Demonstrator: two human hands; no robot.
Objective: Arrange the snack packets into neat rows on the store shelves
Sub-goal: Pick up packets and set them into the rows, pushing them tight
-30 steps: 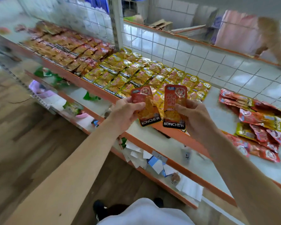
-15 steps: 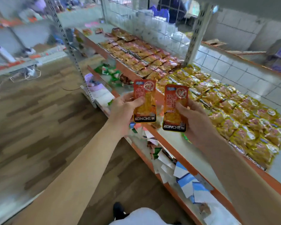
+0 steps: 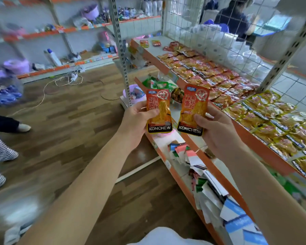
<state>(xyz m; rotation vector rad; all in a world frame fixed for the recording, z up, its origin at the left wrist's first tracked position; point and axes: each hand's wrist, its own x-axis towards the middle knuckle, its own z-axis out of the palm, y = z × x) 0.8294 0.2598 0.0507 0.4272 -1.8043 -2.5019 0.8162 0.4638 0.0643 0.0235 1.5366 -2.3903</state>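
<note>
My left hand [image 3: 137, 121] holds an orange KONCHEW snack packet [image 3: 160, 112] upright, thumb across its front. My right hand [image 3: 217, 128] pinches a second orange KONCHEW packet [image 3: 193, 110] beside it. Both packets hang in the air in front of the shelf's front edge. On the shelf [image 3: 251, 138] to the right lie rows of yellow packets [image 3: 279, 124], and farther back rows of red-orange packets [image 3: 207, 73].
A lower shelf [image 3: 177, 167] below my hands carries loose cards and papers, a bowl of brown snacks [image 3: 177, 97] and a pink basin [image 3: 134, 93]. Wire mesh backs the shelf. Another person's legs [image 3: 2, 138] stand at the left on the wooden floor. Cables lie on the floor.
The view has swung left along the shelf: the red-orange rows now lie straight ahead and the far aisle shows. Both hands still hold their packets side by side.
</note>
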